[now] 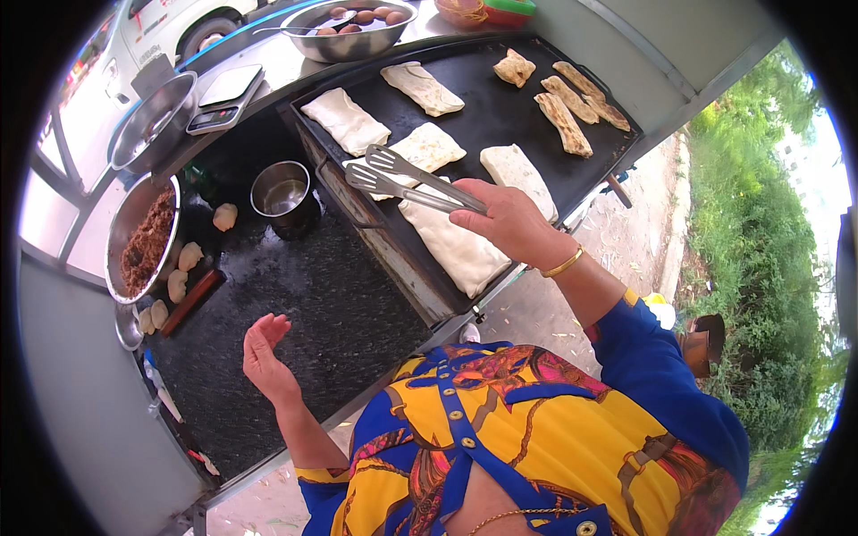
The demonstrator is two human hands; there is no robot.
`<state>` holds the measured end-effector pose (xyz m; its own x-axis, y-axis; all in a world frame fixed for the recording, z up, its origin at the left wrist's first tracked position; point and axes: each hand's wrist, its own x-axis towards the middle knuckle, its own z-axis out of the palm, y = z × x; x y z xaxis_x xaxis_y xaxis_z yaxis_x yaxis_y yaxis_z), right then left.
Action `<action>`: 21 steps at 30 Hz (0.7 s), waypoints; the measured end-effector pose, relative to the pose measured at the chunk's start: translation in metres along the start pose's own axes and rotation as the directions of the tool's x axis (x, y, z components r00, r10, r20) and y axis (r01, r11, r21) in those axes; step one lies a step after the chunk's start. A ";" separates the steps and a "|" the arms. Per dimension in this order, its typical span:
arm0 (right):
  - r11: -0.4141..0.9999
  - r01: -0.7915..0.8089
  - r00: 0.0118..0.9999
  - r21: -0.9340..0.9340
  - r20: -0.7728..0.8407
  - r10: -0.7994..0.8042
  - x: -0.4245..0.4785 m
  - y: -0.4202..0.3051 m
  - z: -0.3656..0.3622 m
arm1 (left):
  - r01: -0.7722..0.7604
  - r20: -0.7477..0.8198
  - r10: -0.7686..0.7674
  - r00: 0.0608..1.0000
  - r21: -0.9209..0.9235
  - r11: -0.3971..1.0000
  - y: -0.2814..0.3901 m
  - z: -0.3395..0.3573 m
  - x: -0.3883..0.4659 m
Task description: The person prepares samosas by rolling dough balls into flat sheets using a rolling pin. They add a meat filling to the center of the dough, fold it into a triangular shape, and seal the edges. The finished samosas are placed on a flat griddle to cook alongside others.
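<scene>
My right hand (506,218) grips slotted metal tongs (429,181), whose two heads are spread apart above the griddle. Beneath the tongs lie a lightly spotted flatbread (436,149) and a large pale filled flatbread (452,244) near the griddle's front corner. Another pale flatbread (516,174) lies just past my right knuckles, partly covered by the hand. Farther back are two more pale flatbreads (345,120) (422,88). My left hand (268,355) hovers over the dark worktop (322,321), holding nothing, its fingers slightly curled.
Browned bread strips (566,127) and a browned piece (514,68) sit on the griddle (489,100). Leftward are a metal pot (281,191), dough pieces (190,255), a wooden rolling pin (193,303) and a filling bowl (176,234). Behind stand a scale (228,94) and an egg bowl (348,48).
</scene>
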<state>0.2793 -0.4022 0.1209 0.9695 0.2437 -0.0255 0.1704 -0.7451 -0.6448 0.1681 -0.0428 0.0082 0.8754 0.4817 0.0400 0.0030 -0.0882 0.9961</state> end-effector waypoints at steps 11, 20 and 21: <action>0.740 -0.585 0.803 0.332 0.367 0.469 -0.086 0.102 -0.130 | -0.714 0.713 0.435 0.550 0.131 0.688 0.093 0.157 0.072; 0.748 -0.608 0.739 0.266 0.534 0.411 -0.075 0.113 -0.113 | -0.987 0.988 -0.155 -0.012 0.013 0.160 0.108 0.294 0.087; 0.751 -0.590 0.750 0.298 0.548 0.371 -0.075 0.119 -0.110 | -0.992 0.981 -0.190 -0.021 0.003 0.124 0.108 0.297 0.088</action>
<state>0.2457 -0.5775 0.1297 0.6935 0.2462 -0.6771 -0.4962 -0.5181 -0.6967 0.3890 -0.2692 0.0955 0.4557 -0.8489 -0.2677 -0.8667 -0.4917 0.0839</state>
